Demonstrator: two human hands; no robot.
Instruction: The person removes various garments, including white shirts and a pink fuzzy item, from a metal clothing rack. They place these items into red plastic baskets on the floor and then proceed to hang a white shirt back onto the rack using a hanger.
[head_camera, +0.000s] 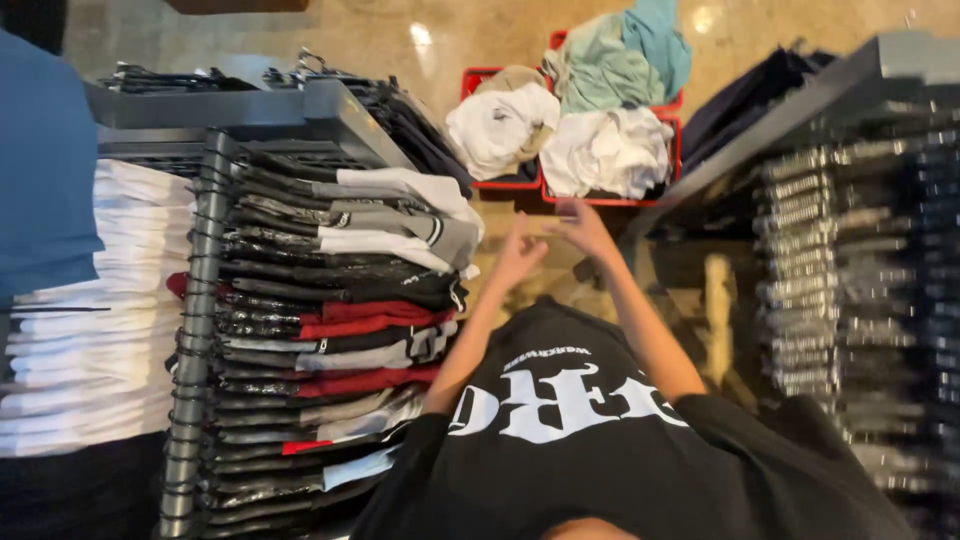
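- My left hand (520, 255) hangs over the floor (380, 40), fingers loosely curled, holding nothing.
- My right hand (585, 228) is just beside it, fingers spread wide, also bare.
- Nearest ahead of them sit red baskets (672, 150) on the floor, heaped with white clothes (605, 150) and teal clothes (630, 55).
- To my left, a rack (195, 330) carries hanging shirts (340, 300).
- To my right, a blurred dark rack (850, 260).
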